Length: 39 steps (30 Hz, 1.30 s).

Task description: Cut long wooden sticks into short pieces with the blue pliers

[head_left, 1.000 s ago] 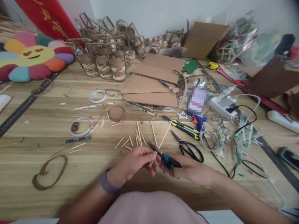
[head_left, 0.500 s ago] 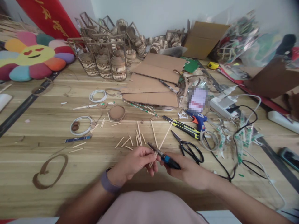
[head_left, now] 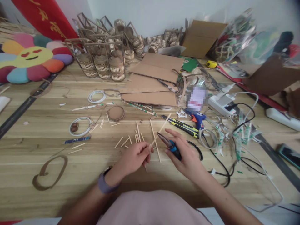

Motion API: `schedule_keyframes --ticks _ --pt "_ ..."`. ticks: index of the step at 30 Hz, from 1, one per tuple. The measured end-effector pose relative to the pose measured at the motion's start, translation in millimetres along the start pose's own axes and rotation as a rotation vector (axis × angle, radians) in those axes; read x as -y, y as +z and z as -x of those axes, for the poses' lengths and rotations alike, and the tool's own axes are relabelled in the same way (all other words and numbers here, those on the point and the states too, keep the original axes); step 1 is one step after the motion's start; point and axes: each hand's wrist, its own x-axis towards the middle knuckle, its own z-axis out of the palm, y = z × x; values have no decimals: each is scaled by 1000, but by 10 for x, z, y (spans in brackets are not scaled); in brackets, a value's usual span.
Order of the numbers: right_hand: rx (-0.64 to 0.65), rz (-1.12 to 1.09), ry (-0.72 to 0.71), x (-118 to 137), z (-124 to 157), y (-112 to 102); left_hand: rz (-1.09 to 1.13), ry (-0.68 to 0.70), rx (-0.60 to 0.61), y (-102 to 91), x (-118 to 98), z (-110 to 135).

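My left hand (head_left: pixel 138 156), a purple band on its wrist, pinches a thin wooden stick (head_left: pixel 163 126) that slants up to the right. The tip of another short stick (head_left: pixel 146 167) shows below its fingers. My right hand (head_left: pixel 185 156) is wrapped round a pair of pliers (head_left: pixel 172 147) with blue and black handles, some fingers raised. The pliers' dark jaws point up-left, close beside the held stick; whether they touch it I cannot tell. A long loose stick (head_left: pixel 154 137) lies on the table between the hands. Several short cut sticks (head_left: pixel 138 132) are scattered beyond my left hand.
Behind my right hand lie partly hidden black scissors (head_left: pixel 198 150), a yellow-black utility knife (head_left: pixel 182 125) and a blue glue gun (head_left: pixel 198 118). Cables trail from a white power strip (head_left: pixel 221 104). Cardboard sheets (head_left: pixel 150 87) and lidded bamboo baskets (head_left: pixel 117 67) stand farther back.
The pliers have moved off the stick to the right, and my right hand's fingers have loosened. My left hand has shifted slightly left. One long stick now lies on the table.
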Motion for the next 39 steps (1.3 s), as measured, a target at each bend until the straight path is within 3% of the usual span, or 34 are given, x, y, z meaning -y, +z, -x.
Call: schedule_keyframes --ticks 4,13,16,21,23,25,27,28,33,39 --pt "-30 47 -79 -14 -128 153 -181 9 20 50 -16 14" --pt "35 324 45 -14 -128 321 -715 17 -154 91 -33 17" --pt "27 377 73 50 -130 375 -743 64 -216 122 -7 20" --pt "9 404 118 152 -189 418 -612 69 -312 153 36 8" --pt "17 320 137 121 -219 354 -522 67 -283 114 15 20" --pt "82 120 170 51 -241 232 -365 75 -137 44 -23 39" --pt "189 -118 200 -17 -249 86 -84 71 81 -26 -56 48" --pt "199 -186 209 -37 -248 22 59 57 125 -49 -64 44" --pt "105 -205 243 68 -221 -42 462 -30 -34 -9 -36 -32" --pt "134 -121 102 172 -215 170 596 -55 20 72 22 -68"
